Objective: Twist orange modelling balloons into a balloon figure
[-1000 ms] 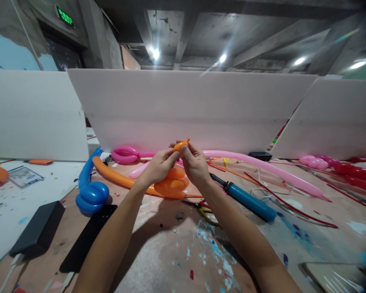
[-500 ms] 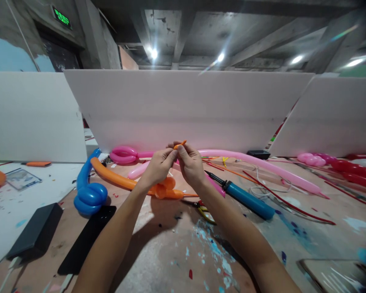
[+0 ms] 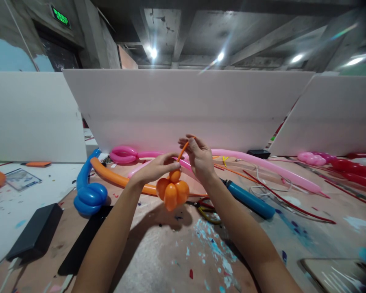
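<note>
An orange twisted balloon (image 3: 171,196) with several round lobes hangs above the table, below my hands. My left hand (image 3: 155,167) pinches it at the top, where the small upper bubble meets a thin uninflated tail (image 3: 183,150). Higher up and to the right, my right hand (image 3: 199,156) grips the end of that tail between thumb and fingers, holding it slanted upward. Behind the hands lie a long orange balloon (image 3: 116,177) and a pink balloon (image 3: 262,166). Scissors (image 3: 205,209) lie under my right forearm, partly hidden by it.
A blue balloon pump (image 3: 250,199) lies to the right, beside red uninflated balloons (image 3: 289,199). On the left are a twisted blue balloon (image 3: 90,197), a black power bank (image 3: 35,232) and a black phone (image 3: 82,244). White panels (image 3: 186,110) stand along the back.
My right hand has moved up and right, drawing the orange tail out from my left hand. The lobed orange balloon now hangs lower and in fuller view.
</note>
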The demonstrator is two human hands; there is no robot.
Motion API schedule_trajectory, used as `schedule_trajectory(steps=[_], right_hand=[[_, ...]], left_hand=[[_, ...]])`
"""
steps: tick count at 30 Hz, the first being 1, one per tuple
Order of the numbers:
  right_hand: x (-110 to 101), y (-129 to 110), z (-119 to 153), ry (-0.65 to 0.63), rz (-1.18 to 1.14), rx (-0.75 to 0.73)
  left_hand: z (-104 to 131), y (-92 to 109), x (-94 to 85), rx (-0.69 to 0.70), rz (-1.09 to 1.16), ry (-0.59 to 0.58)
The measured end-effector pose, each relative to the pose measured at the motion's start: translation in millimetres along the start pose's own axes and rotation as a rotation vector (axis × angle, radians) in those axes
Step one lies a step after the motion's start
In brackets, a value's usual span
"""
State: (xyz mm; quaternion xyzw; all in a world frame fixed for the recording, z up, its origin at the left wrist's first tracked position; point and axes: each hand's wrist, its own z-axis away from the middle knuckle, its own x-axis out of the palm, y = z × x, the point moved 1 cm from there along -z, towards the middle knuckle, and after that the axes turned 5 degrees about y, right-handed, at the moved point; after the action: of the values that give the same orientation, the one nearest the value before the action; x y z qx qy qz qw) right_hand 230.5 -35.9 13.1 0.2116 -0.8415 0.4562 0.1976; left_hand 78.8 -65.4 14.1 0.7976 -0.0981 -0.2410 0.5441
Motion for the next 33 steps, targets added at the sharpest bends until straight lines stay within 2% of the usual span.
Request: schedule_trajectory(steps=[3,5,8,12,14,17,20,23,28,33], right_hand=[[-6,-6,-6,0.044,-0.036,-0.021],[-9,-8,-8,0.045,-0.049,-0.021],[-13,-11,-11,0.050,-0.050,-0.038],[-18,-15,-15,0.039,-0.029,-0.033],[-19,-14,-15,-0.017,-0.012,0.024],[-16,-10,-12,-0.177,0.045,0.124],[-11,-8,-5,-0.328,0.133,0.205],[-7,-7,3,-0.390,0.247,0.255],[-2,-2,9,-0.416,0.291,0.200],[-2,12,8,-0.291,0.283,0.142]], left_hand=[[2,-1,-2.9,-0.026,-0.106,-0.075],[2,-2,-2.1,-0.018,-0.173,-0.085],[0,-3,-0.3,-0.018,-0.199,-0.032],[-4,-7,-0.9,-0.015,-0.093,0.040],[-6,-7,-2.7,0.012,-0.076,0.102],[-7,-6,-5.7,0.062,-0.062,0.191],[-8,-7,-7.2,0.063,-0.024,0.193],[-8,-8,-7.5,0.066,-0.032,0.198],[-7,-7,-4.9,0.064,-0.088,0.273],[-5,-4,0.6,0.116,-0.152,0.290]])
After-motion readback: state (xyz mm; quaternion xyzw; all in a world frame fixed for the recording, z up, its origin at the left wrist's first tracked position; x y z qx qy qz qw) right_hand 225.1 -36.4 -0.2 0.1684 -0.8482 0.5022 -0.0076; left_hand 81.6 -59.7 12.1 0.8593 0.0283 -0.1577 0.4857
